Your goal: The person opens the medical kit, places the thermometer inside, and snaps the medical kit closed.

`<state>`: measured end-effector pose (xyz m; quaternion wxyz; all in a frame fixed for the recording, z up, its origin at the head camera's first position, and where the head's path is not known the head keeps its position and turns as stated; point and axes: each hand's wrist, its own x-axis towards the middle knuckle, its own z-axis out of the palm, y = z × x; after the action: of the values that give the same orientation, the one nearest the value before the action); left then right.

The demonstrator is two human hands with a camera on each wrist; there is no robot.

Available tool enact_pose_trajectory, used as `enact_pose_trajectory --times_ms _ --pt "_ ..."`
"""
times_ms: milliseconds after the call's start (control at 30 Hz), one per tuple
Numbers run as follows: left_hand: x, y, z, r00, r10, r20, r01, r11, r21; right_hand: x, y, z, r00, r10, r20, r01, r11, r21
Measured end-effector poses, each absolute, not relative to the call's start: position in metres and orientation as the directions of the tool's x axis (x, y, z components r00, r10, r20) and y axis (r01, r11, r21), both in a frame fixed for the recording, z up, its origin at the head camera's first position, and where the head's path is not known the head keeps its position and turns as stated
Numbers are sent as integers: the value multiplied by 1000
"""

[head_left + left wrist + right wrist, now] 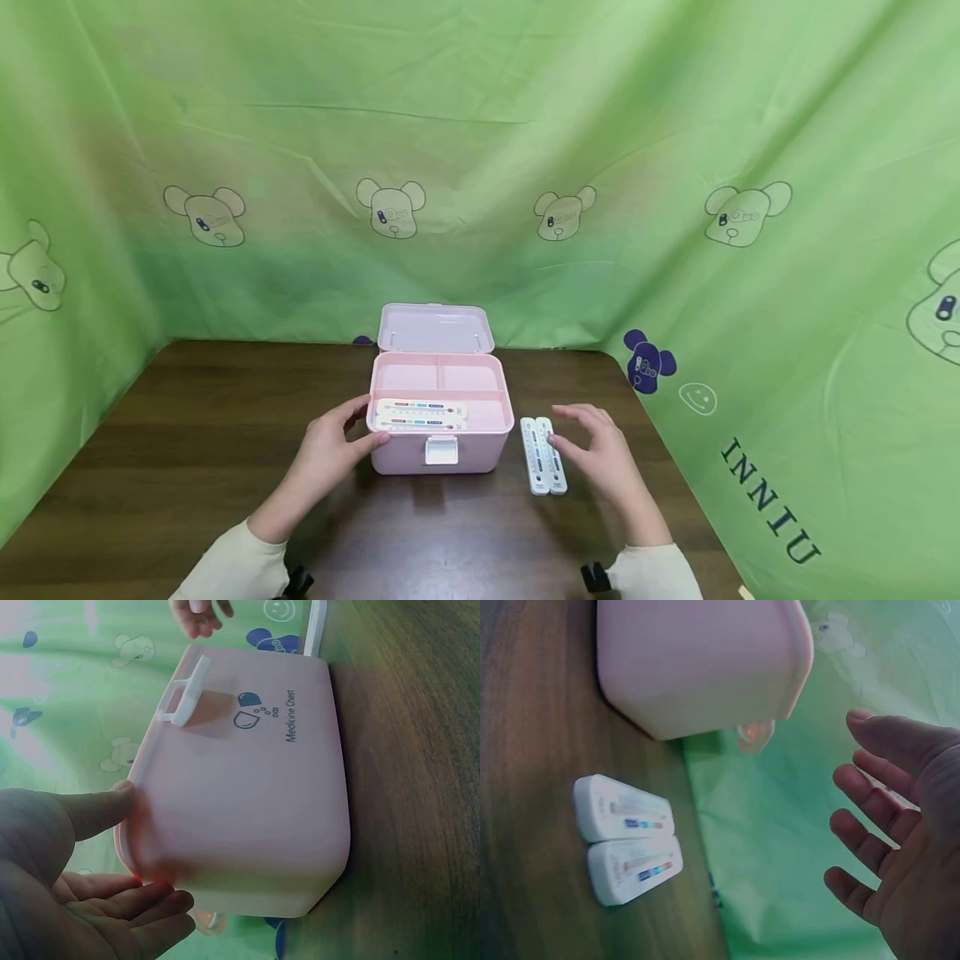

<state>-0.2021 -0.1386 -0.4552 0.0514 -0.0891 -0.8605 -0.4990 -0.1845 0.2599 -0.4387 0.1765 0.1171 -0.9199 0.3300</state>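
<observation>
A pink medicine box [435,455], printed "Medicine Chest" on its front, stands with its lid [437,328] raised at the back. Two white thermometer cases [420,407] lie flat in the front section of its tray. My left hand [330,450] holds the box's front left corner, thumb [101,812] at the front rim and fingers against the side. Right of the box, two more white thermometer cases [634,870] lie side by side on the table. Over them hovers my right hand [600,454], fingers spread and holding nothing.
The brown wooden table [225,433] carries the box near its back edge. Two small compartments [472,377] make up the rear of the tray. A white latch [441,450] hangs on the box front. Green printed cloth [480,150] hangs behind and at both sides.
</observation>
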Motion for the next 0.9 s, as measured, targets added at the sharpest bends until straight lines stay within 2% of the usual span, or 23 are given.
enact_pose_trajectory --times_ms 200,400,633,900 --pt "-201 -139 -455 -980 106 170 200 495 846 -177 266 -458 -933 -52 355 -275 738 -616" --pt "-201 -139 -452 -981 104 163 193 501 844 -174 274 -476 -949 -49 313 -236 769 -595" --pt "-200 -140 -452 -981 105 162 193 504 842 -171 280 -492 -984 -2 179 -116 769 -629" --pt "-201 -139 -452 -982 108 158 190 498 846 -167 278 -504 -994 57 90 -6 814 -581"
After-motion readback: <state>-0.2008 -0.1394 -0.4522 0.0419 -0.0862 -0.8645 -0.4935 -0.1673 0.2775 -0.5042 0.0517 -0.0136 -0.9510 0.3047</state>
